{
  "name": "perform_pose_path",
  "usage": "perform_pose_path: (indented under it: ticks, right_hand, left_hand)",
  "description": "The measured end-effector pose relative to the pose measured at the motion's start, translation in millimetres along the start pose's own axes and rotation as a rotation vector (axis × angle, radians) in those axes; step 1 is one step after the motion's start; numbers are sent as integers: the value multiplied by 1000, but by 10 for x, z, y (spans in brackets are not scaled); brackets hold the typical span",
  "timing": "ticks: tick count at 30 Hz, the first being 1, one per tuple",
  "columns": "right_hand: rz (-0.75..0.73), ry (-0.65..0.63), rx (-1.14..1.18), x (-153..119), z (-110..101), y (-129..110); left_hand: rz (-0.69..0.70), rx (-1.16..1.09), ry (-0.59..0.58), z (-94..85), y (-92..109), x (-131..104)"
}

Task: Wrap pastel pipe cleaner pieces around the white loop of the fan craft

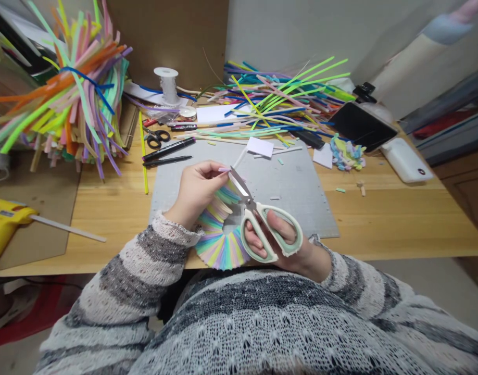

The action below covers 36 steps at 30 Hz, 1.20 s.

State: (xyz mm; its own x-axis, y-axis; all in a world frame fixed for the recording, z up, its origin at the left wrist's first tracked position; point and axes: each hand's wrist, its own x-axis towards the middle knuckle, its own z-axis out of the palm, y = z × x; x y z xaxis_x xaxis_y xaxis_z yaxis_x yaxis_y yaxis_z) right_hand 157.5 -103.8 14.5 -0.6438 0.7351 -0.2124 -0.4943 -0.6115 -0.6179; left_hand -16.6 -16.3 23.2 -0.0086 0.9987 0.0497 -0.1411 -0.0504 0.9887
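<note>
Between the thumb and fingertips of my left hand [198,188] is a short lilac pipe cleaner [224,169], its tip sticking out to the right. My right hand [281,234] has its fingers through the white and pale-green handles of a pair of scissors [249,204]. The blades point up and left, with their tips at the lilac end; whether they touch it I cannot tell. Below my left hand, a pastel striped fan of pipe cleaner pieces [223,251] curves round near the table's front edge, partly hidden by the hand and the scissors.
A grey cutting mat [301,203] lies on the wooden table [383,224]. Behind it are loose pipe cleaners [278,104], markers [168,151], black scissors [158,138] and a white spool [167,86]. Left are a large pipe cleaner bundle [78,99] and a yellow glue gun [8,224]; right, a dark-screened device [360,125].
</note>
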Motion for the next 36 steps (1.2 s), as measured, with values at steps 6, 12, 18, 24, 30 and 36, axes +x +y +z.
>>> perform_pose_path:
  ticks: [6, 12, 18, 24, 30, 36]
  right_hand:
    - [-4, 60, -37, 29, 21, 0]
    - [-10, 89, -94, 43, 33, 14]
    - [-54, 164, -203, 48, 13, 54]
    - [-100, 62, -535, -36, -11, -20]
    - [-276, 675, -1503, -286, -213, -684]
    - [228, 803, -2149, -218, -540, -1123]
  left_hand:
    - [-45, 5, 2, 11, 5, -16]
    - [-25, 35, 3, -2, -32, 2]
    - [-2, 57, -18, 2, -28, -1]
    - [-42, 45, -23, -1, -7, 0]
    - [-46, 88, 3, -34, -50, 35]
    - [-91, 65, -41, -13, -27, 31]
